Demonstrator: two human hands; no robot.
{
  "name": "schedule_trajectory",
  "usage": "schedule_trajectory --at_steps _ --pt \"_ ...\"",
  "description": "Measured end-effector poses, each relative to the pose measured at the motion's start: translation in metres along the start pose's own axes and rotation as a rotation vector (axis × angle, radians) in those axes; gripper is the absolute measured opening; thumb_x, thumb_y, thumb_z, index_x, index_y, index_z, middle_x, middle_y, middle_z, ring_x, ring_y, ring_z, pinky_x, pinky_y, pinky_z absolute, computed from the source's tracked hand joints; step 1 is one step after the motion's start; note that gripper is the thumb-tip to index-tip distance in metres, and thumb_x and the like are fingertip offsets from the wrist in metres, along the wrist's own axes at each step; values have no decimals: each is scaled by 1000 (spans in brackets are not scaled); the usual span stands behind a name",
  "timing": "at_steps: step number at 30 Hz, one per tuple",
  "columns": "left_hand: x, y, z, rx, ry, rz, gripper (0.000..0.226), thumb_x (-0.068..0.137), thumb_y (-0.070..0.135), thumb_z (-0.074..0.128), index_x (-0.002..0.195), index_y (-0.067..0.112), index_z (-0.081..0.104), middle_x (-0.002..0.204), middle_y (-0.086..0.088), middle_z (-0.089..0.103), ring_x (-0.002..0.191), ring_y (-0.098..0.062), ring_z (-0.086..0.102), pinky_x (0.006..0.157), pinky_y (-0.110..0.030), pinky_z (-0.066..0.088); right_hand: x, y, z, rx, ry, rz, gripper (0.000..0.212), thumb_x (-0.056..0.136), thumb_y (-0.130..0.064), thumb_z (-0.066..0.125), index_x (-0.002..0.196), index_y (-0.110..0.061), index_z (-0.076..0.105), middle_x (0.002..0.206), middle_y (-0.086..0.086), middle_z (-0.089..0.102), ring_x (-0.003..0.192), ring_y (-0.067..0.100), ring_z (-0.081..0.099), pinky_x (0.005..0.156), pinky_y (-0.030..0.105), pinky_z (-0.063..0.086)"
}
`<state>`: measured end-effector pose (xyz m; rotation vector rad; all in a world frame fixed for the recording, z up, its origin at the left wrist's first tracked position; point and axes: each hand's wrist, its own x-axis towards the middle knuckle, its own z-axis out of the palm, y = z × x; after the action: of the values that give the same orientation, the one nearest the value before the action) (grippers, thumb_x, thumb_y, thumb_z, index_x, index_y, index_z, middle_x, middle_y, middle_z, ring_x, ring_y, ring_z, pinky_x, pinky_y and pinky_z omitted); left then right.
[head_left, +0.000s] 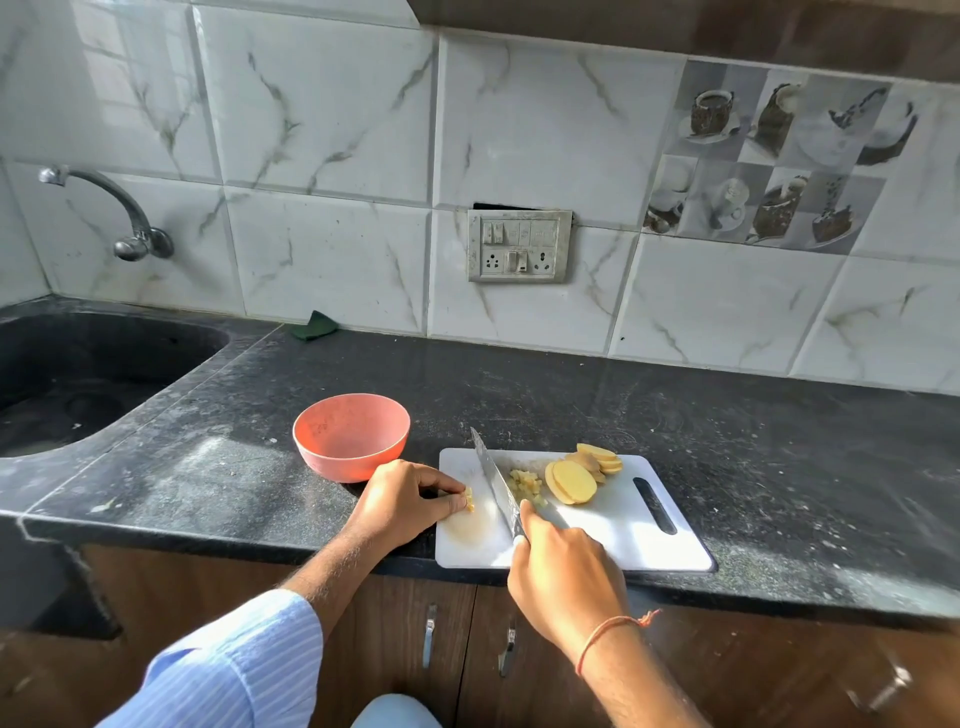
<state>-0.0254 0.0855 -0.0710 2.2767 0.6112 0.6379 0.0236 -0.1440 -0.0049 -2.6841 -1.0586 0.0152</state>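
My left hand (408, 493) sits at the left edge of the white cutting board (628, 530). Its fingers (449, 500) are curled in and pinch a small piece of potato (469, 500) down against the board. My right hand (563, 569) is closed round the handle of the knife (493, 475), close to the board's near edge, and the handle itself is hidden inside my grip.

What matters for the cut is how the piece lies to the blade. The blade runs from my right hand at the near side up to its tip at the far left, so it slants across the board. The potato piece lies just left of that line, in the narrow gap between my left fingertips and the steel. It is small, and I cannot be sure of its long axis; it seems to run near to far, roughly alongside the blade. Whether the edge rests on the board or is lifted off it, I cannot tell. My left hand is the nearer one to the piece by far, so I judge that the next chop must land right beside those fingertips, and they need to stay tucked back.

Right of the blade is a little heap of diced potato (525, 480), and further right a fan of round slices (571, 482). An orange bowl (350, 434) stands on the dark worktop (753, 447), just far-left of the board and beyond my left hand.
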Motion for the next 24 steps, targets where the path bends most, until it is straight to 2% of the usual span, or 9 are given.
schedule_trajectory --at_steps 9,14,20,24 --pt "-2 -1 0 -41 4 28 9 81 37 92 86 39 84 85 34 74 86 11 69 77 -10 52 -7 -14 -4 123 28 -19 54 108 -38 37 162 -35 31 117 3 73 111 28 67 88 40 54" --pt "-1 -3 0 -54 -2 6 7 81 35 92 85 36 85 84 31 75 82 11 71 77 -15 57 -11 -20 -4 86 -39 -20 56 108 -37 34 164 -34 28 128 5 71 122 30 64 99 41 52" --pt "0 -4 1 -44 8 -9 8 80 37 92 85 34 86 83 30 76 81 11 70 73 -11 54 -7 -23 1 27 -88 -29 55 108 -34 32 163 -32 28 129 7 70 123 32 62 100 42 52" --pt "0 -3 1 -33 10 5 9 81 35 92 86 33 86 82 29 76 82 12 70 73 -9 53 4 -29 7 33 -92 -50 53 106 -28 36 159 -29 34 122 10 72 114 32 68 92 40 56"
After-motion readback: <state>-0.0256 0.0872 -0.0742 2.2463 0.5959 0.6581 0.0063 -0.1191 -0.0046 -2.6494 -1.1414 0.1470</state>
